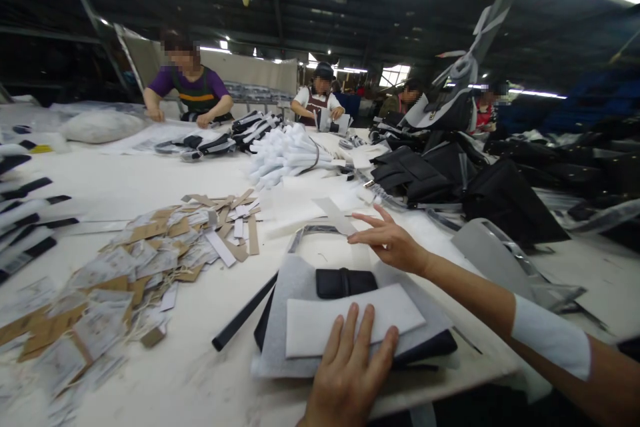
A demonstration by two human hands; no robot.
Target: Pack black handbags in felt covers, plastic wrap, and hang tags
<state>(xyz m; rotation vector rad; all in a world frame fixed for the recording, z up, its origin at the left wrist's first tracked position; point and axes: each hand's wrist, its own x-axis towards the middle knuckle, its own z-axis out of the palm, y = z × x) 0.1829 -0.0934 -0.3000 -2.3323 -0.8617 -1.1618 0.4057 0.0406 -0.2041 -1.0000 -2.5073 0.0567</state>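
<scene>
A black bag, partly under thin pale wrapping, lies in front of me with its dark flap tab [346, 283] showing and its handle [323, 229] arched at the top. My left hand [350, 363] rests flat, fingers spread, on a white foam sheet [345, 320] that covers the bag's lower front. Just above the bag, my right hand [393, 240] pinches a translucent pale strip [334, 215] between thumb and fingertip, its other fingers stretched out. A black strap [245, 312] sticks out on the bag's left side.
Paper hang tags [135, 273] are heaped at left. White wrapped rolls [290, 153] lie beyond, and black bags [420, 170] pile up at right beside a grey bag [493, 263]. Across the table, a person in purple sleeves [187, 90] and another in white [319, 100] handle materials.
</scene>
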